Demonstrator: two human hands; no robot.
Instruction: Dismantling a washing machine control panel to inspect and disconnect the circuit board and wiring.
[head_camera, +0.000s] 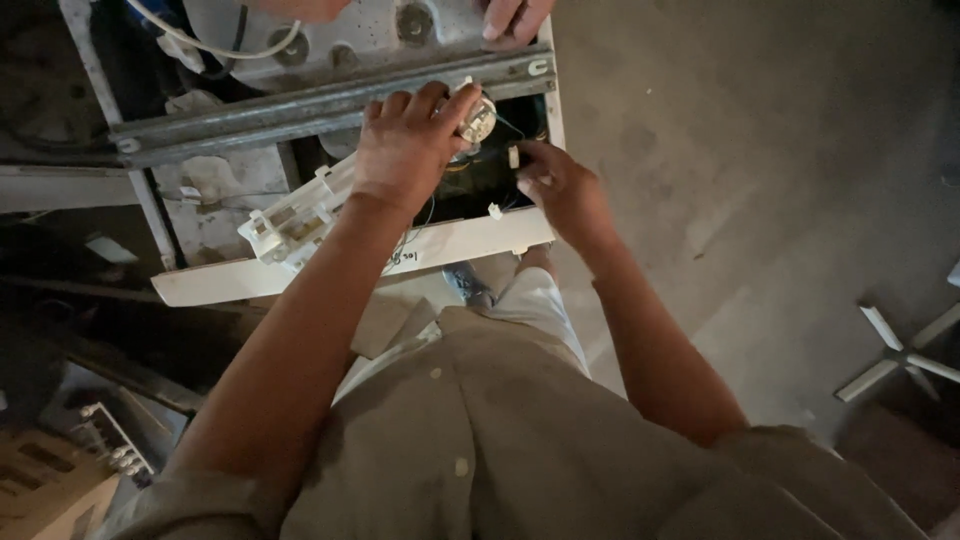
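The left hand (405, 150) reaches into the opened top of a white appliance cabinet (300, 275), its fingers curled and closed around a small round white part (478, 120), something like a dial-shaped switch or sensor. That part sits just under the grey metal crossbar (300, 105) that spans the cabinet, near the cabinet's right rear corner. It looks light and rigid, a moulded plastic shell with a ribbed face, so it should turn or lift easily between fingertips, but the thin wires (510, 128) running off it are the weak point; I would judge the rim the safest place to grip, never the leads. To the left of the wrist, a white plastic bracket (290, 222) lies along the cabinet's front edge, blocky and stiff, with square clips.

Further right, the right hand (560, 185) is inside the dark opening by the cabinet's right edge, thumb and forefinger pinched together on a small white connector (513, 157). It too appears light and brittle, best held by its body. A second white clip (494, 211) hangs just below it.

Beyond the crossbar, at the cabinet's far edge, another person's fingers (515, 18) rest on the grey panel (380, 35).
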